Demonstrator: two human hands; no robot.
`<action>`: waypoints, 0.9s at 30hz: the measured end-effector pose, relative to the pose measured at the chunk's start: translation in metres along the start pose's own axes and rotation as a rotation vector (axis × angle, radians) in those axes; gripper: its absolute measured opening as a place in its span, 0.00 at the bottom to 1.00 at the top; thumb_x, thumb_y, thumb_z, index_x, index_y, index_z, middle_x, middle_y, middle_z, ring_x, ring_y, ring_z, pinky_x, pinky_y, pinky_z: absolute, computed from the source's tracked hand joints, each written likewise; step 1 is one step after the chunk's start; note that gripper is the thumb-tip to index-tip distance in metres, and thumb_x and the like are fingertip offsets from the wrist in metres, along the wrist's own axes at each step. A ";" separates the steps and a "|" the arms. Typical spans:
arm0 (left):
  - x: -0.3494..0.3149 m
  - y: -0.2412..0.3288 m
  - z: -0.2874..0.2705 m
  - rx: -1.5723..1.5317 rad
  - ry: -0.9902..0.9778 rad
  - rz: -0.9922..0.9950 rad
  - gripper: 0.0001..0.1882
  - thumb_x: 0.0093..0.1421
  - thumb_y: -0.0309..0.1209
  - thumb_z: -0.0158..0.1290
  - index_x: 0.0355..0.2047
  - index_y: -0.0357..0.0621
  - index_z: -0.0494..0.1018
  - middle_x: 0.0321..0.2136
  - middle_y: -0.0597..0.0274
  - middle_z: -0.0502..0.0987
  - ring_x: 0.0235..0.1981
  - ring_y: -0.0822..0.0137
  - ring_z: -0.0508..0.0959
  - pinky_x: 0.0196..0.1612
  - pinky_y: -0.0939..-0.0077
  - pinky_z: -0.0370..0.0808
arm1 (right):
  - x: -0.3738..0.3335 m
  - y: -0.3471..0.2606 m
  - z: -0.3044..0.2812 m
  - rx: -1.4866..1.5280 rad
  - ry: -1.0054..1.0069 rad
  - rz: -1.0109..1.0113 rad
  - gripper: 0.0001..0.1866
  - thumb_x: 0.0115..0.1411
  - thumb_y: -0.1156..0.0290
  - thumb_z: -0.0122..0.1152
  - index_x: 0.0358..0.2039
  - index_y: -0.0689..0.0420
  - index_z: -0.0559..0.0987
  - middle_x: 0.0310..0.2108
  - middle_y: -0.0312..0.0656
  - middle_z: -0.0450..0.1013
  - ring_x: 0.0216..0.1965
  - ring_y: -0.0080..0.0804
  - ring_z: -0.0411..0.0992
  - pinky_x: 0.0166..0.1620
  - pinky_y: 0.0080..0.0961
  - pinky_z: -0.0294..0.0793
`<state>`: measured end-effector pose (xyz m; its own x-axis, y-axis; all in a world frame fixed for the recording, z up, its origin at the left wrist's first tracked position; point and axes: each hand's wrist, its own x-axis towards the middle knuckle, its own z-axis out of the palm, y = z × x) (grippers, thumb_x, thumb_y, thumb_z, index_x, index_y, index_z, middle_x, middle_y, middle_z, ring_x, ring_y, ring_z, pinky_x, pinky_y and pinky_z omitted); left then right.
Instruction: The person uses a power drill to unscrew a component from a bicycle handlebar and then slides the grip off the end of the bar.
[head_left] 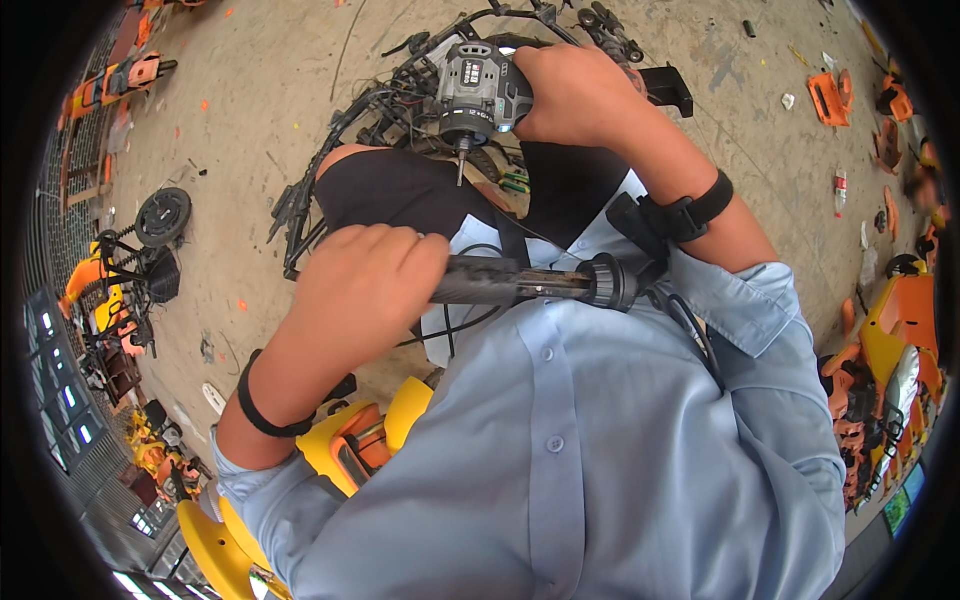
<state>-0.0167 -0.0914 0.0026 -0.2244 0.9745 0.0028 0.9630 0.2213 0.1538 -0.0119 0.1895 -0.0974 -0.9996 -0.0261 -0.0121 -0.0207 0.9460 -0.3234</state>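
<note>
My right hand [580, 95] is wrapped round the handle of a grey and black cordless drill [478, 92]. A slim metal bit [462, 165] sticks out of its chuck towards my lap. Nearer my body, my left hand [372, 278] is closed round one end of a black tubular part [485, 281]. That part lies crosswise before my shirt, with a bare metal section and a black round collar [610, 282] at its right end. Thin black cables hang around it. The drill bit and the tube are apart. My fingers hide the tube's left end.
A black metal frame [318, 185] with tangled wiring lies on the concrete floor beyond my knees. Green-handled pliers [515, 182] show between my legs. A black wheel [163, 217] is at the left. Orange and yellow body panels [900, 315] are piled at the right.
</note>
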 end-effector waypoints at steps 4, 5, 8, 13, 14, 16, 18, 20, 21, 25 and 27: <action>-0.018 -0.007 0.000 0.217 0.227 0.080 0.16 0.49 0.28 0.69 0.36 0.42 0.75 0.25 0.64 0.76 0.22 0.64 0.76 0.25 0.72 0.70 | 0.010 -0.004 0.002 0.014 -0.065 0.074 0.22 0.45 0.57 0.69 0.36 0.60 0.81 0.32 0.51 0.81 0.39 0.50 0.80 0.45 0.43 0.77; -0.023 -0.005 0.001 0.201 0.190 0.061 0.17 0.48 0.28 0.69 0.37 0.43 0.75 0.25 0.63 0.77 0.23 0.63 0.76 0.25 0.71 0.71 | 0.010 -0.011 0.003 0.017 -0.064 0.091 0.22 0.45 0.56 0.69 0.36 0.60 0.81 0.33 0.52 0.81 0.40 0.51 0.80 0.46 0.43 0.77; -0.022 -0.014 -0.022 -0.055 -0.028 -0.161 0.19 0.41 0.26 0.69 0.35 0.44 0.77 0.26 0.59 0.79 0.26 0.56 0.80 0.29 0.66 0.75 | 0.014 -0.016 0.009 0.050 -0.058 0.046 0.23 0.45 0.56 0.69 0.37 0.61 0.81 0.33 0.53 0.81 0.39 0.51 0.80 0.44 0.41 0.78; -0.048 -0.056 -0.068 -0.124 0.001 -0.642 0.18 0.42 0.20 0.67 0.36 0.40 0.77 0.27 0.55 0.78 0.28 0.61 0.79 0.35 0.72 0.75 | 0.014 -0.026 0.018 0.085 -0.080 0.023 0.25 0.44 0.55 0.70 0.36 0.62 0.82 0.34 0.53 0.81 0.39 0.51 0.80 0.44 0.40 0.78; -0.049 -0.053 -0.064 -0.155 0.048 -0.637 0.19 0.43 0.20 0.68 0.37 0.40 0.77 0.28 0.56 0.78 0.29 0.62 0.78 0.36 0.72 0.74 | 0.014 -0.026 0.019 0.079 -0.062 0.015 0.25 0.44 0.55 0.70 0.36 0.62 0.82 0.34 0.53 0.81 0.39 0.51 0.80 0.44 0.40 0.78; -0.055 -0.049 -0.053 -0.207 0.118 -0.627 0.19 0.44 0.22 0.69 0.38 0.39 0.76 0.30 0.56 0.78 0.30 0.64 0.78 0.37 0.73 0.74 | 0.013 -0.030 0.015 0.124 -0.098 0.051 0.26 0.44 0.54 0.70 0.37 0.63 0.81 0.35 0.54 0.81 0.39 0.51 0.80 0.44 0.40 0.79; -0.054 -0.049 -0.040 -0.242 0.171 -0.612 0.20 0.45 0.25 0.71 0.40 0.40 0.77 0.32 0.56 0.79 0.32 0.63 0.80 0.39 0.72 0.76 | 0.013 -0.031 0.009 0.177 -0.138 0.092 0.27 0.45 0.54 0.70 0.38 0.63 0.80 0.35 0.54 0.81 0.40 0.51 0.80 0.45 0.40 0.79; -0.059 -0.045 -0.022 -0.358 0.253 -0.660 0.22 0.49 0.26 0.69 0.44 0.40 0.76 0.36 0.57 0.79 0.35 0.63 0.79 0.41 0.73 0.76 | 0.010 -0.036 0.001 0.173 -0.130 0.120 0.28 0.45 0.53 0.70 0.40 0.64 0.80 0.36 0.54 0.80 0.41 0.50 0.80 0.45 0.39 0.79; -0.058 -0.042 -0.012 -0.423 0.295 -0.678 0.22 0.50 0.27 0.69 0.45 0.40 0.75 0.37 0.58 0.79 0.36 0.62 0.79 0.41 0.72 0.76 | 0.010 -0.037 0.002 0.166 -0.118 0.123 0.29 0.45 0.53 0.70 0.40 0.64 0.80 0.36 0.54 0.80 0.41 0.50 0.80 0.45 0.39 0.79; -0.040 -0.029 0.010 -0.578 0.389 -0.652 0.22 0.56 0.25 0.64 0.50 0.40 0.73 0.42 0.62 0.77 0.42 0.69 0.76 0.47 0.75 0.74 | 0.008 -0.032 0.005 0.169 -0.076 0.159 0.28 0.45 0.54 0.69 0.41 0.65 0.80 0.37 0.54 0.80 0.42 0.50 0.79 0.47 0.39 0.78; -0.036 -0.030 0.021 -0.594 0.429 -0.607 0.22 0.55 0.22 0.64 0.50 0.40 0.72 0.44 0.62 0.76 0.45 0.69 0.75 0.50 0.76 0.72 | 0.007 -0.030 0.003 0.194 -0.081 0.166 0.29 0.46 0.54 0.69 0.41 0.65 0.79 0.38 0.55 0.80 0.42 0.51 0.79 0.47 0.39 0.78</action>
<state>-0.0339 -0.1325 -0.0231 -0.8106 0.5767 0.1015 0.4573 0.5152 0.7249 -0.0182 0.1600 -0.0909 -0.9840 0.0908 -0.1534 0.1552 0.8600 -0.4861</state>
